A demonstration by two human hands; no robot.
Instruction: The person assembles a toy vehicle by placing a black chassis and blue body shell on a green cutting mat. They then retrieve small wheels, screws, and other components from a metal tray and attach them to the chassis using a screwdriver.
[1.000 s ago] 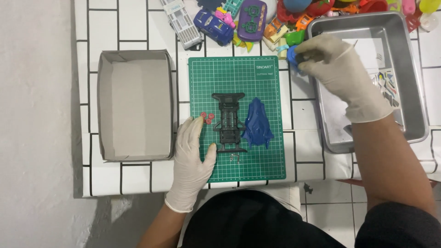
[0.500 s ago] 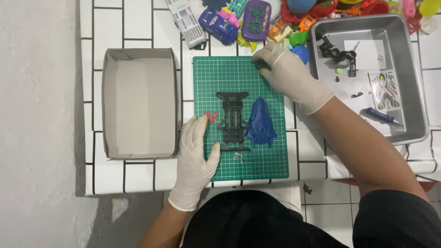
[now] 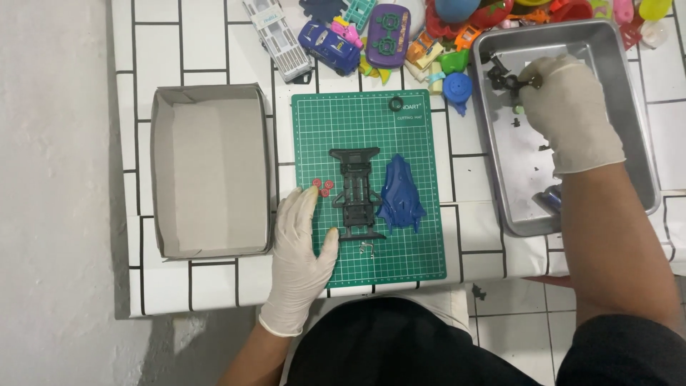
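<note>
White tiled counter (image 3: 214,43) carries a green cutting mat (image 3: 371,129). Left hand (image 3: 300,250) lies flat, fingers released, beside the black chassis (image 3: 355,193). Right hand (image 3: 572,114), in the metal tray (image 3: 643,143), apparently pinches a small black part (image 3: 504,77).

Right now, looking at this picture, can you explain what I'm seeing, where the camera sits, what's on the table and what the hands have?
The view comes from a camera on a person's head, looking down at a white tiled table. Both hands wear pale gloves. The left hand rests flat on a green cutting mat, beside a black toy car chassis, a blue car shell and small red parts. The right hand reaches into a metal tray and pinches a small dark part. An empty cardboard box sits left; colourful toys crowd the top.
</note>
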